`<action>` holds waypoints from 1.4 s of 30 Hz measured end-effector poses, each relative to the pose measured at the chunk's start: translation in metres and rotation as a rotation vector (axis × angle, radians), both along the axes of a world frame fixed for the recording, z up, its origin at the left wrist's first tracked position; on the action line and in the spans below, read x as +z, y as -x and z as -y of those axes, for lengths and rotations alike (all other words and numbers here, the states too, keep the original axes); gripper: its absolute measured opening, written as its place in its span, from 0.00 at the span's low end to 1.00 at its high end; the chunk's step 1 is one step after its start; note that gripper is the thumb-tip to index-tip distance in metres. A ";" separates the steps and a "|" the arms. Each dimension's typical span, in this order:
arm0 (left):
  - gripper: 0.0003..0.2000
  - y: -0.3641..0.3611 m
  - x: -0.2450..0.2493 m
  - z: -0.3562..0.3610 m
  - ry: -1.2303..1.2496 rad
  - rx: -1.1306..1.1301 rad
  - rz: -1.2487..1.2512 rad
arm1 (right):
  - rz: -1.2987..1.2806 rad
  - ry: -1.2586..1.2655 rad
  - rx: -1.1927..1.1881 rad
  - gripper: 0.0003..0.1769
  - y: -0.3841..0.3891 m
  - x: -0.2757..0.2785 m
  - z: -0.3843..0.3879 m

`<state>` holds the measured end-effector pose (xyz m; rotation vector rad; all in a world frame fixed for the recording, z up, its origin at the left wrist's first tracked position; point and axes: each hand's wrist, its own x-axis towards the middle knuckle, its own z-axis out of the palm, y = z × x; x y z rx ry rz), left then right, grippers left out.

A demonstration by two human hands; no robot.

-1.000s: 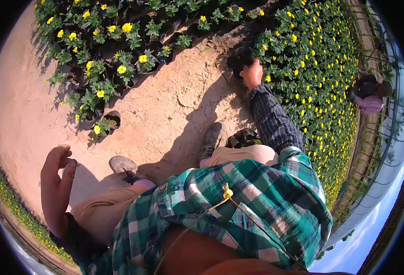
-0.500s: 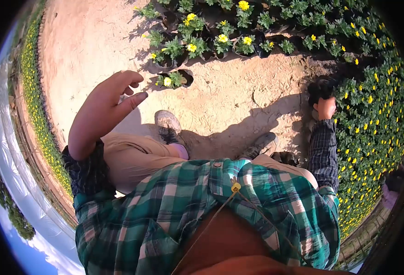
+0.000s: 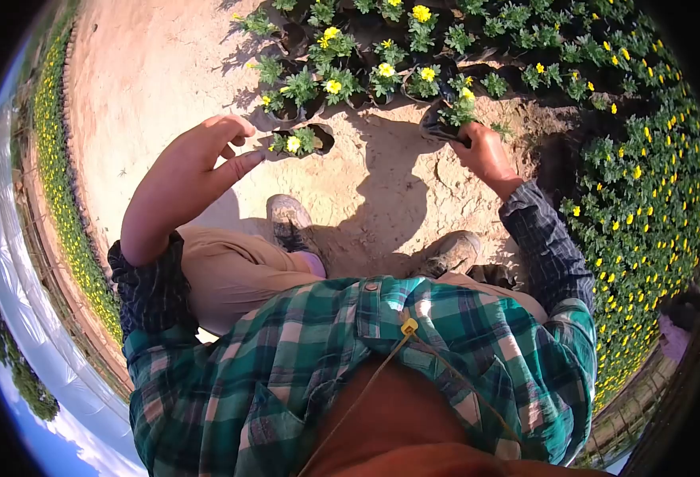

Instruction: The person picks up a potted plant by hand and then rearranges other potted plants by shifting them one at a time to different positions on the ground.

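Note:
My right hand (image 3: 487,156) grips the rim of a black plastic bag pot (image 3: 437,127) holding a small yellow-flowered plant (image 3: 459,111). The pot is tilted, close to the front edge of the row of potted plants. My left hand (image 3: 211,163) is held up on the left, empty, with fingers loosely curled and the thumb apart from them. Beyond its fingertips, a single potted plant with a pale yellow flower (image 3: 293,144) lies on its own on the bare soil.
Rows of potted yellow flowers (image 3: 342,67) stand at the top. A dense bed of yellow flowers (image 3: 644,207) fills the right side. My two shoes (image 3: 289,219) rest on dry soil (image 3: 358,183). Another flower strip (image 3: 52,159) and white plastic sheeting (image 3: 16,238) run along the left.
My right hand has moved from the flower bed's edge up and left, bringing a potted plant to the front row. The left hand has shifted only slightly.

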<state>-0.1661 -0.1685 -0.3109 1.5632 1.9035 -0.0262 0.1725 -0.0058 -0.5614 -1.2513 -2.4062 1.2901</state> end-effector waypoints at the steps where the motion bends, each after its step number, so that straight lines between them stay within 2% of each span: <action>1: 0.16 0.002 -0.004 0.000 -0.021 -0.017 0.027 | -0.062 -0.182 0.187 0.07 0.021 -0.013 0.006; 2: 0.16 0.003 -0.006 -0.002 -0.042 -0.037 0.056 | -0.063 -0.190 0.328 0.07 0.045 -0.008 0.012; 3: 0.16 0.001 -0.002 -0.006 -0.048 -0.054 0.060 | -0.117 -0.332 0.440 0.06 0.065 -0.034 0.020; 4: 0.16 -0.005 0.003 -0.011 0.033 -0.016 0.039 | -0.004 -0.255 0.480 0.06 0.084 -0.018 0.028; 5: 0.16 -0.013 0.004 -0.019 0.107 0.001 0.027 | 0.074 -0.250 0.512 0.07 0.100 -0.026 0.035; 6: 0.15 -0.015 -0.001 -0.018 0.029 0.009 0.027 | 0.057 -0.282 0.515 0.09 0.108 -0.038 0.041; 8: 0.16 -0.017 -0.007 -0.021 -0.012 -0.049 0.024 | 0.033 -0.188 0.492 0.10 0.106 -0.047 0.044; 9: 0.16 -0.019 -0.007 -0.021 0.055 0.045 0.084 | -0.004 -0.122 0.467 0.11 0.099 -0.046 0.045; 11: 0.16 -0.013 -0.010 -0.019 0.055 0.010 0.122 | -0.184 -0.141 0.346 0.11 0.074 -0.058 0.044; 12: 0.16 -0.010 -0.011 -0.015 0.045 -0.011 0.141 | -0.195 -0.273 0.467 0.10 0.052 -0.038 0.029; 13: 0.16 -0.006 -0.013 -0.012 0.037 -0.027 0.159 | -0.156 -0.259 0.313 0.11 0.030 -0.029 0.023; 14: 0.16 -0.001 -0.015 -0.010 0.032 -0.040 0.172 | -0.222 -0.255 0.073 0.11 0.007 -0.035 0.015; 16: 0.16 0.006 -0.018 -0.008 0.055 0.024 0.164 | -0.054 -0.276 -0.439 0.12 -0.048 -0.033 -0.006; 17: 0.16 0.004 -0.018 -0.012 0.060 0.016 0.175 | 0.054 -0.388 -0.679 0.12 -0.081 -0.052 -0.016; 18: 0.16 0.001 -0.015 -0.017 0.069 -0.004 0.153 | 0.196 -0.464 -0.820 0.19 -0.116 -0.069 -0.027; 19: 0.16 -0.002 -0.013 -0.021 0.076 -0.022 0.125 | 0.281 -0.342 -0.982 0.26 -0.133 -0.050 -0.031; 20: 0.16 -0.006 -0.012 -0.024 0.108 -0.006 0.146 | 0.290 -0.388 -1.061 0.30 -0.157 -0.059 -0.036; 21: 0.16 -0.007 -0.013 -0.027 0.107 -0.011 0.143 | 0.324 -0.322 -1.152 0.29 -0.169 -0.057 -0.041; 23: 0.17 -0.011 -0.016 -0.029 0.100 -0.075 0.183 | 0.366 -0.416 -1.096 0.25 -0.190 -0.073 -0.053; 27: 0.18 -0.018 -0.018 -0.029 0.090 -0.103 0.201 | 0.424 -0.603 -0.904 0.10 -0.211 -0.093 -0.068; 29: 0.18 -0.015 -0.017 -0.026 0.109 -0.085 0.189 | 0.425 -0.591 -0.801 0.08 -0.209 -0.090 -0.070; 31: 0.17 -0.016 -0.012 -0.023 0.126 -0.048 0.163 | 0.280 -0.392 -0.829 0.09 -0.200 -0.080 -0.065; 32: 0.16 -0.016 -0.011 -0.021 0.141 -0.032 0.166 | 0.197 -0.200 -0.864 0.09 -0.178 -0.048 -0.055; 33: 0.16 -0.015 -0.012 -0.020 0.143 -0.026 0.161 | 0.192 -0.197 -0.860 0.09 -0.164 -0.043 -0.049; 37: 0.16 -0.020 -0.012 -0.023 0.147 -0.043 0.146 | -0.072 -0.418 -0.280 0.07 -0.110 -0.016 -0.032; 40: 0.16 -0.027 -0.012 -0.030 0.131 -0.080 0.100 | -0.066 -0.398 0.073 0.06 -0.059 -0.020 -0.025; 42: 0.15 -0.029 -0.018 -0.036 0.098 -0.131 0.105 | 0.072 -0.422 0.284 0.07 -0.032 -0.038 -0.017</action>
